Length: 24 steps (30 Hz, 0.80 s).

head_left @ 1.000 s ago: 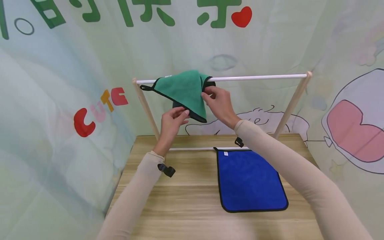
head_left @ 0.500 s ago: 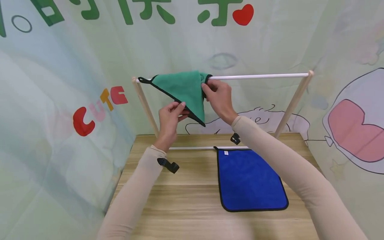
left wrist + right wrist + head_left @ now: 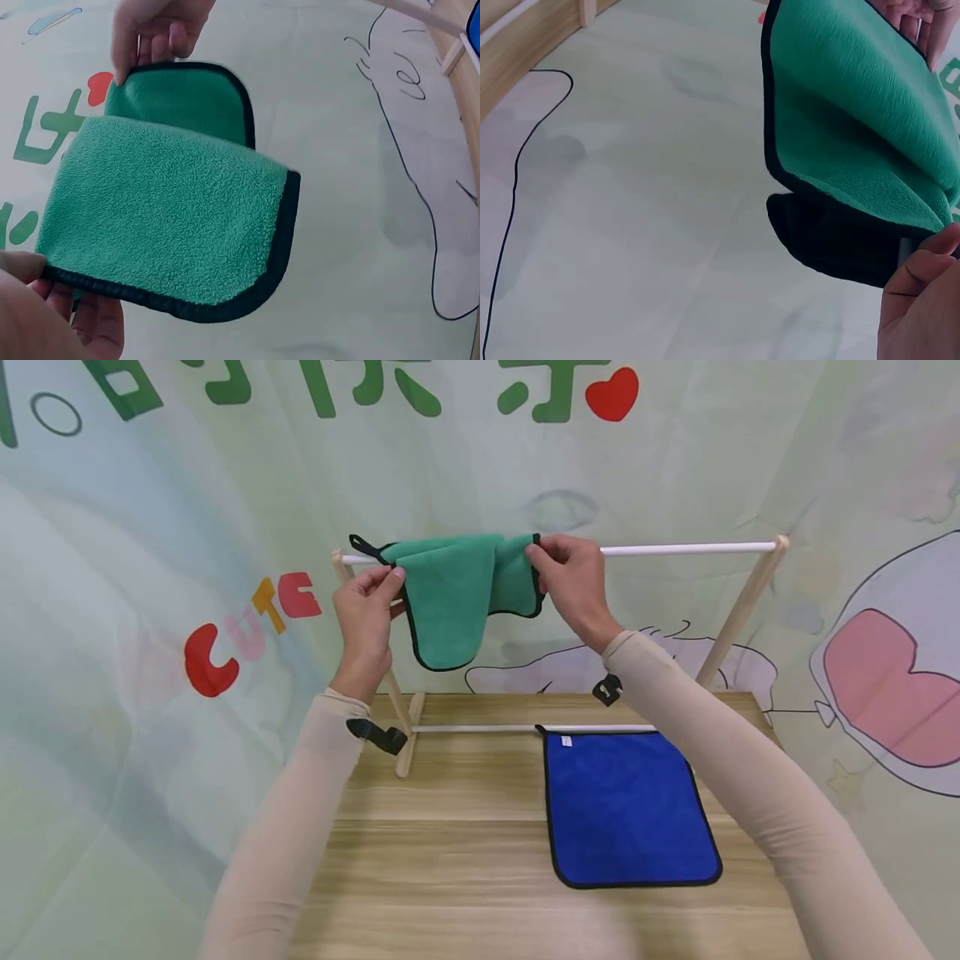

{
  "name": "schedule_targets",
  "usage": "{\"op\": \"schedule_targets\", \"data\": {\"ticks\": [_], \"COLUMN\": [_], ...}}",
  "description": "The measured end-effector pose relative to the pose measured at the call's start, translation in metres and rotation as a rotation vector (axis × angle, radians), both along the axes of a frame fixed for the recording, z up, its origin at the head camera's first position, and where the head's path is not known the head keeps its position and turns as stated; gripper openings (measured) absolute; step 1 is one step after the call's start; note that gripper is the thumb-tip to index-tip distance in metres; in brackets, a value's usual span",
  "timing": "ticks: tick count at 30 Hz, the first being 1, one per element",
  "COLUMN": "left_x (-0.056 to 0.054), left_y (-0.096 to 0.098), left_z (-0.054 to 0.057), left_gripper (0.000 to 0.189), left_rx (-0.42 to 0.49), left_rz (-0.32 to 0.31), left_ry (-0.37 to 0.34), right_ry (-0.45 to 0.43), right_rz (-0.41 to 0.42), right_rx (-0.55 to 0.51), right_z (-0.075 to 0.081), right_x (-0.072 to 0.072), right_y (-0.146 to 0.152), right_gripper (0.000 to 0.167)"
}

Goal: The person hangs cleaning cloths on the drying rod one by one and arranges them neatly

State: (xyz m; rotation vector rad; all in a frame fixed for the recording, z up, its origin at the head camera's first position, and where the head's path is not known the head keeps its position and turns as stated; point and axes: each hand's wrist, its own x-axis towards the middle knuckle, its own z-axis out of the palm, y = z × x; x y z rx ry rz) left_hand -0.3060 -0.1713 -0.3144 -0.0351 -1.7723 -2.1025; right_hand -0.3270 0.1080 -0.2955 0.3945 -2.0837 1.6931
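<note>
A green towel [image 3: 447, 602] with black edging and a black hanging loop hangs over the white top bar [image 3: 686, 551] of a rack, near its left end. My left hand [image 3: 365, 618] pinches the towel's left edge between thumb and fingers just below the bar. On the other side, my right hand [image 3: 576, 583] pinches the right edge at bar height. In the left wrist view, the towel [image 3: 165, 210] shows two overlapping layers with rounded corners. A dark flap [image 3: 832, 236] hangs beneath the green layer in the right wrist view.
A blue towel [image 3: 630, 810] with black edging lies flat on the wooden table [image 3: 450, 860], its top edge at the rack's lower bar [image 3: 480, 728]. Wooden posts [image 3: 738, 614] hold the bars. A printed curtain [image 3: 675, 460] stands close behind.
My left hand has moved left and up, spreading the front of the green towel into a wider, rounded flap. My right hand has shifted slightly right and up, pulling the right edge outward.
</note>
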Motion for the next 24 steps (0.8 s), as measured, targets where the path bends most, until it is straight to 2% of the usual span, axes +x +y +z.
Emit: {"op": "schedule_targets", "data": {"ticks": [7,11,18,24], "left_x": [-0.009,-0.013,-0.02,-0.028], "left_y": [-0.016,-0.02,-0.03,-0.041], "left_z": [0.011,0.015,0.023,0.035], "left_gripper": [0.031,0.031,0.027,0.015], "left_rx": [-0.061,-0.075,-0.045,-0.009], "left_rz": [0.066,0.083,0.083,0.084], "left_ry": [0.005,-0.004,-0.01,-0.003], "right_ry": [-0.035,-0.045,-0.095,-0.156], "right_rz": [-0.019,-0.016,-0.014,-0.021], "right_rx": [0.004,-0.006,-0.077,-0.177], "right_z": [0.005,0.005,0.008,0.016], "right_x": [-0.003,-0.005,-0.005,-0.006], "right_y": [0.012,0.02,0.034,0.048], "right_gripper": [0.023,0.023,0.021,0.017]}}
